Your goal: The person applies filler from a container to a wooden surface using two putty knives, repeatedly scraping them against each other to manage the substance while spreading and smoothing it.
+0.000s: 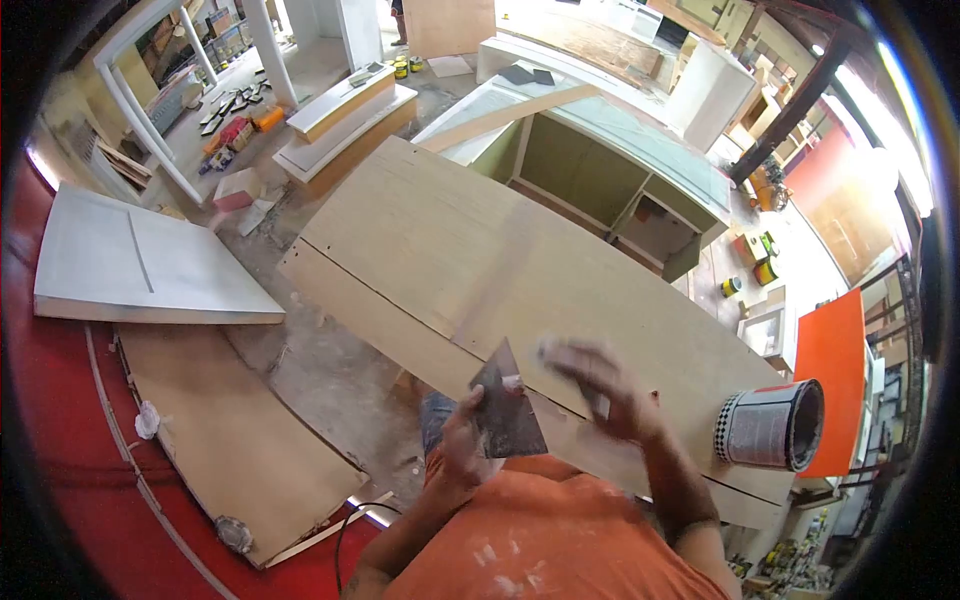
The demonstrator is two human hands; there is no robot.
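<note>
- Head view: the left hand [462, 440] is gripping a dark, flat scraper blade [506, 405] by its lower left edge, fingers curled shut around it with the thumb lying along the edge.
- The scraper blade is roughly triangular, and its long axis is running from the narrow tip, which is pointing up and away from the person, down to the wide edge nearest the orange shirt [560, 540].
- The blade is standing tilted, its broad face turned toward the camera, and it is showing pale smears on the upper part.
- The blade is lying to the right of the left hand's fingers and is rising above them; only its left margin is sitting inside the grip.
- The right hand [605, 385] is hovering just beside the blade's right edge, fingers spread loosely and blurred; it is holding nothing that can be made out, and whether the fingertips are touching the blade cannot be told.
- Both hands are sitting over the near edge of a large pale wooden panel [480, 260], which is stretching diagonally from upper left to lower right.
- 1 tin can [770, 425] is lying on its side on the panel's right end, its open mouth facing right, well apart from the hands.
- An open cabinet frame [600, 180] is standing beyond the panel, and a white board [140, 260] is lying on the floor at left.
</note>
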